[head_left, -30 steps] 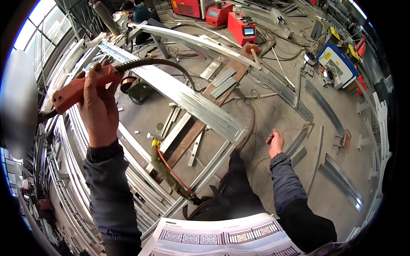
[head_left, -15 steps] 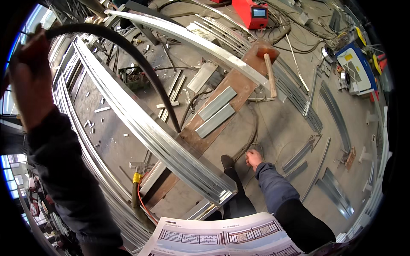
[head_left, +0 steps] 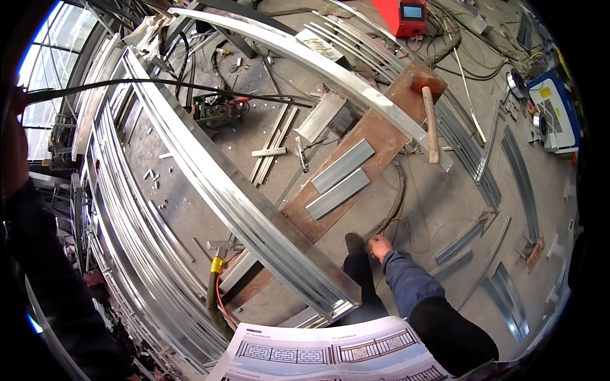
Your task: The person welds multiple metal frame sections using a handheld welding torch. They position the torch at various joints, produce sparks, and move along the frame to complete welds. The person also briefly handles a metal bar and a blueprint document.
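My left hand (head_left: 16,149) is raised at the far left rim, dark and partly cut off. It grips a black cable (head_left: 159,81) that stretches rightward across the long metal profiles. My right hand (head_left: 380,247) hangs low by my shoe (head_left: 355,242), its fingers curled closed; anything inside them is hidden. Loops of thin cable (head_left: 406,222) lie on the floor beside it. In front of me, bundled silvery profiles (head_left: 254,222) cross a rust-brown plate (head_left: 292,209). Two short grey metal pieces (head_left: 343,166) rest on that plate.
A wooden handle (head_left: 430,127) leans at the plate's far end. Beyond stand a red machine with a screen (head_left: 406,16) and a blue-white machine (head_left: 556,111). An open booklet with railing pictures (head_left: 298,336) is close below me. Metal strips (head_left: 521,178) lie on the right.
My left hand has moved farther left, toward the rim, and the black cable has gone from a high arch to a nearly straight line. The view has shifted; my right hand stays closed.
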The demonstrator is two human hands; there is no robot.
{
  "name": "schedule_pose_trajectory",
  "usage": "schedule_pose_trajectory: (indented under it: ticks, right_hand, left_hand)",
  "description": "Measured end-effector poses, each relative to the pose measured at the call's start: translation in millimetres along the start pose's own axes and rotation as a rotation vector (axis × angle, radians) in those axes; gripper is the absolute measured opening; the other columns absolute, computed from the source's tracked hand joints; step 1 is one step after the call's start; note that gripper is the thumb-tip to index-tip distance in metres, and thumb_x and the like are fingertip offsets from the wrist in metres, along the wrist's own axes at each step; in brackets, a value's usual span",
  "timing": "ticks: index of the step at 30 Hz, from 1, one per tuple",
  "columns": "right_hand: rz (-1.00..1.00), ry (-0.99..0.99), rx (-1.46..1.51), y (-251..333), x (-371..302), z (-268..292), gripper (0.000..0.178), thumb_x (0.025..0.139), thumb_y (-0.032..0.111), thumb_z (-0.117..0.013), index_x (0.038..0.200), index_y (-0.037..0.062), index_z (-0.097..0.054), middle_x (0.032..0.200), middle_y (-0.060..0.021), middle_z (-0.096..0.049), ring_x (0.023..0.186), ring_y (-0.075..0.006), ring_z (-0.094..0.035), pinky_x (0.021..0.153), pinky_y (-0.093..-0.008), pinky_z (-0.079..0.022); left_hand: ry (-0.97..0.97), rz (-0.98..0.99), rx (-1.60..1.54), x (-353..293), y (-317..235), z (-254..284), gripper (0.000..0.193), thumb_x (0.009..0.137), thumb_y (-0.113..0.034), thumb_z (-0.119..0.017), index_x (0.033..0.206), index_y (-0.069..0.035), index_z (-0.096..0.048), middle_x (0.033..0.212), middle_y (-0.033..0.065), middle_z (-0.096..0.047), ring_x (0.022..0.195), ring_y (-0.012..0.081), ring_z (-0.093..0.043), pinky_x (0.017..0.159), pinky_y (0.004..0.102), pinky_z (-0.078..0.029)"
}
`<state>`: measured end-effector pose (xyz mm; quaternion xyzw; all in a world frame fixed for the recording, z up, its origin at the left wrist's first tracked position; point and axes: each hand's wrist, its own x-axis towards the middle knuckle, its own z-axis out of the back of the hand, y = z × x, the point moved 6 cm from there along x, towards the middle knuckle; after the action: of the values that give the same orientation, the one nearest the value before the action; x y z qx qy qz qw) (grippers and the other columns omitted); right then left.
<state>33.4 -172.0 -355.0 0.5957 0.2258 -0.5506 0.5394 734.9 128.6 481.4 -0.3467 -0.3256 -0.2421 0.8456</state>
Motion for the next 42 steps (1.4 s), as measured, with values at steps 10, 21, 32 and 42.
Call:
schedule_pose_trajectory:
  ticks: [10, 21, 32, 42]
  right_hand:
    - [0.09, 0.089, 0.103, -5.3, 90.4, -66.5, 0.029, 0.107, 0.025, -0.066, 0.123, 0.0037, -0.076, 0.085, -0.0091, -0.074, 0.066, -0.0193, -0.069, 0.058, -0.0366, -0.057]
    - [0.526, 0.518, -0.169, 34.6, 85.3, -227.4, 0.039, 0.107, 0.032, -0.066, 0.129, 0.0015, -0.076, 0.116, -0.0208, -0.079, 0.097, -0.0346, -0.075, 0.082, -0.046, -0.06]
    - [0.576, 0.606, -0.238, 50.3, 93.1, -273.5, 0.04, 0.108, 0.033, -0.065, 0.13, 0.001, -0.075, 0.119, -0.0224, -0.078, 0.104, -0.0406, -0.073, 0.089, -0.0486, -0.058]
    - [0.685, 0.671, -0.267, 64.5, 69.7, -313.5, 0.042, 0.108, 0.034, -0.063, 0.131, 0.0005, -0.074, 0.122, -0.024, -0.078, 0.11, -0.046, -0.072, 0.095, -0.0509, -0.057]
  left_hand:
    - [0.433, 0.656, -0.658, -308.5, 36.5, -324.4, 0.036, 0.098, 0.001, -0.07, 0.13, -0.006, -0.056, 0.095, 0.0033, -0.062, 0.072, 0.0151, -0.061, 0.058, 0.0346, -0.048]
    - [1.254, 1.002, 0.505, -587.8, 194.6, -406.5, 0.044, 0.092, -0.033, -0.087, 0.109, 0.004, -0.071, 0.092, 0.0166, -0.075, 0.082, 0.0306, -0.077, 0.071, 0.0461, -0.062]
    - [1.446, 1.209, 0.632, -673.9, 237.1, -403.1, 0.064, 0.102, -0.037, -0.079, 0.135, 0.013, -0.057, 0.116, 0.0309, -0.072, 0.085, 0.0505, -0.08, 0.062, 0.0622, -0.068]
    - [1.634, 0.439, 1.038, -691.4, 272.8, -405.3, 0.053, 0.098, -0.045, -0.074, 0.118, 0.004, -0.077, 0.111, 0.0224, -0.082, 0.105, 0.0331, -0.082, 0.087, 0.048, -0.066]
